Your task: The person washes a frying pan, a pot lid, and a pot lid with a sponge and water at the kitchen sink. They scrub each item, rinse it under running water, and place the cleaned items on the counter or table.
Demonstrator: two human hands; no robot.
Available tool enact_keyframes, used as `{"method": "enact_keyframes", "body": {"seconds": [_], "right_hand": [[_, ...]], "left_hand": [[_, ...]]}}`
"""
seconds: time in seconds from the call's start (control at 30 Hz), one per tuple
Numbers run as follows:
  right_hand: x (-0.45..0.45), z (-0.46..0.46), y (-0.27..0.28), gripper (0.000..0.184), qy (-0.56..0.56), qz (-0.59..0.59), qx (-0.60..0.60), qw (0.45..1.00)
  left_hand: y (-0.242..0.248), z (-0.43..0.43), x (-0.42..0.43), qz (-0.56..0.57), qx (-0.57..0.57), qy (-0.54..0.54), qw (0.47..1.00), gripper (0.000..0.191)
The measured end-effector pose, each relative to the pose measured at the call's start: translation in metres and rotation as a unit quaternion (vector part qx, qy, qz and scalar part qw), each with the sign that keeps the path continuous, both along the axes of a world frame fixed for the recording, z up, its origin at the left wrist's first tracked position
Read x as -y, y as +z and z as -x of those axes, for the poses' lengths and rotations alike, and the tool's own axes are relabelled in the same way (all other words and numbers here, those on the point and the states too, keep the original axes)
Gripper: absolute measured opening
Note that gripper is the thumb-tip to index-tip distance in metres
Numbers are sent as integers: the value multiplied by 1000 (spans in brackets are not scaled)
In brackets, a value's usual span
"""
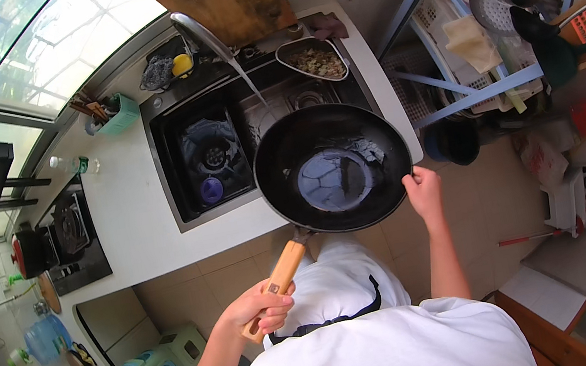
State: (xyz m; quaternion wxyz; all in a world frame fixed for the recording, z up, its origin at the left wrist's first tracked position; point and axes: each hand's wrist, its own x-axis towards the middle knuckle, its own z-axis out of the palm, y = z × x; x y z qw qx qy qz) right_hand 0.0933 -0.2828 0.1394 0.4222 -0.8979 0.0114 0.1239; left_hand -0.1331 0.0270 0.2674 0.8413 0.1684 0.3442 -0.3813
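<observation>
A black wok [286, 143] is held over the front edge of the sink, its dark inside shiny and wet-looking. My left hand [268, 308] is wrapped around its wooden handle [284, 267]. On the opposite side, the fingers of my right hand [423, 186] pinch the wok's rim. Behind the wok, a thin stream of water runs from the curved metal faucet [204, 31] into the right part of the black sink [166, 164]. The wok hides part of that basin. In the left basin lies a purple round thing [211, 190] near the drain [215, 157].
A strainer basket with food scraps [315, 61] sits at the sink's back right corner. Left of the sink are a green utensil holder [119, 116], a bottle [72, 164] and a gas stove [73, 239]. A blue metal rack [510, 83] with hanging utensils stands at right.
</observation>
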Motion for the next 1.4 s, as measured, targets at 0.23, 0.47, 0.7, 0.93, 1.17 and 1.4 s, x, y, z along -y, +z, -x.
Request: {"method": "enact_keyframes", "body": {"seconds": [0.23,0.47,0.7,0.93,1.17,1.4], "right_hand": [[-60,22,-25,33,149,-106,-57,982],[-230,-5,-122,64,290,-317,-62,901],[-421,-138,-133,86,128,-212,15,969],[-474,-207,-129,86,-6,-335,53,941],[-440,-140,-121,72,220,-209,6,953],[-370,60,-29,45,471,-233,-457,717]], "left_hand": [[44,89,13,-162,6,90,983,20],[48,161,13,-223,6,298,928,18],[43,199,-15,-205,31,398,893,18],[30,219,-64,-178,57,406,895,19],[31,215,-82,-217,51,403,887,17],[10,210,15,-224,85,504,830,21]]}}
